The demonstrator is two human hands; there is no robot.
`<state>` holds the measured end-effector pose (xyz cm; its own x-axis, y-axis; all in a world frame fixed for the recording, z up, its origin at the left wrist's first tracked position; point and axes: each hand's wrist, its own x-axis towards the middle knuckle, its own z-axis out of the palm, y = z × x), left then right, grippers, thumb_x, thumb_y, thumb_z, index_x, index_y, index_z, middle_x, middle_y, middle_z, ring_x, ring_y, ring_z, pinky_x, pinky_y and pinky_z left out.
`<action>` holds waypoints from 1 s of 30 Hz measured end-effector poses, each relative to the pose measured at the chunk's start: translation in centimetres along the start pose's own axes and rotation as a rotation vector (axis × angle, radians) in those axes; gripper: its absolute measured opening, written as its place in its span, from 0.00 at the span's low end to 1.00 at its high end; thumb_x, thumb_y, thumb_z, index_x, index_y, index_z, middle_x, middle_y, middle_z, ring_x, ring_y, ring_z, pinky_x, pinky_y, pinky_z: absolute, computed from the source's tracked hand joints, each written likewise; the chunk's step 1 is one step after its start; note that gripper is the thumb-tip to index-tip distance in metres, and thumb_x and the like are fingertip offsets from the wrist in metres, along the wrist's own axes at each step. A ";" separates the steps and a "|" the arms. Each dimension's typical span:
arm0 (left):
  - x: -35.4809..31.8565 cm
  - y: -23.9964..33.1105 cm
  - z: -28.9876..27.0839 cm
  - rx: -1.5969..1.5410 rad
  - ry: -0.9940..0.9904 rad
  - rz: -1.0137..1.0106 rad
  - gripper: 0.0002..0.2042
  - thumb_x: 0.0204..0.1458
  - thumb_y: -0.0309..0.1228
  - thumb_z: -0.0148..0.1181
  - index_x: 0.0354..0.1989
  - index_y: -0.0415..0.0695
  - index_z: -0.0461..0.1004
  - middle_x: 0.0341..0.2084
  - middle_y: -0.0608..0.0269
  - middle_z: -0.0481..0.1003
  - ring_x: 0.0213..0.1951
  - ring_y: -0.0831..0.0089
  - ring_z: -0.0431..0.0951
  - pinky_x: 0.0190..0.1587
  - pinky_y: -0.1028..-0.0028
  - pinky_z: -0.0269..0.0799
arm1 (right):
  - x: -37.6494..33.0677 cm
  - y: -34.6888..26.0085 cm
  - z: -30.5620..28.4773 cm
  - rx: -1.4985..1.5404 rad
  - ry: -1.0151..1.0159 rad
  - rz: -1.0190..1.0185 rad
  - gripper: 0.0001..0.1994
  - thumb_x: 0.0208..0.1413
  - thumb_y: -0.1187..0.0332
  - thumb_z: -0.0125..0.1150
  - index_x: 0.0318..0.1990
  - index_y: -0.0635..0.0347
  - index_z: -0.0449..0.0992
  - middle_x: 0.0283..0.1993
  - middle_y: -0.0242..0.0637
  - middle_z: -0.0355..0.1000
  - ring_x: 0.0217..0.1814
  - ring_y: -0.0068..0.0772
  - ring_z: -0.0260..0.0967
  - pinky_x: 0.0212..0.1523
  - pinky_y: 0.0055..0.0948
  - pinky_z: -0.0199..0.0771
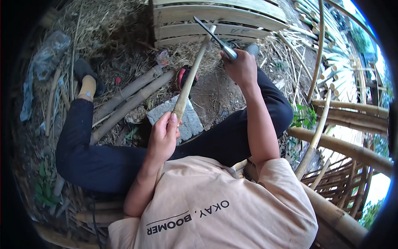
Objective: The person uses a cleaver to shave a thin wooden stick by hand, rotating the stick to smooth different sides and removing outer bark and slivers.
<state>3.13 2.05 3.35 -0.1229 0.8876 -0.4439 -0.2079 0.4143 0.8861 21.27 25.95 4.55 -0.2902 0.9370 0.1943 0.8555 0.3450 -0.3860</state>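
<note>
My left hand (163, 136) is closed around a pale bamboo strip (191, 74), thumb along its top. The strip slants up and away from my lap, its far end in front of the wooden slats. My right hand (241, 69) grips a long narrow knife (209, 34) by its handle, most of which the fingers hide. The dark blade points up and to the left, crossing the strip's far end in view; whether they touch I cannot tell. Below the strip lies a grey stone block (191, 118) between my legs.
Two bamboo poles (132, 103) lie beside the block, near a red and black object (181, 78). A slatted wooden panel (219, 30) stands ahead. Stacked bamboo poles (343, 79) fill the far right, with a bamboo frame (344, 150) nearer. Plastic bags (53, 52) lie left.
</note>
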 end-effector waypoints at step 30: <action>6.1 -1.1 -6.1 -0.487 -0.320 -0.253 0.09 0.66 0.41 0.53 0.40 0.49 0.67 0.23 0.78 0.62 0.20 0.91 0.56 0.17 0.87 0.48 | -3.8 -5.0 4.9 -0.052 -0.493 -0.367 0.09 0.45 0.64 0.67 0.35 0.52 0.82 0.27 0.45 0.78 0.32 0.51 0.78 0.36 0.46 0.78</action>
<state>-3.30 5.77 -1.12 0.2679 0.8217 -0.5030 -0.6196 0.5467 0.5632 15.96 20.93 1.29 -0.7234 0.6765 -0.1383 0.6782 0.6584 -0.3264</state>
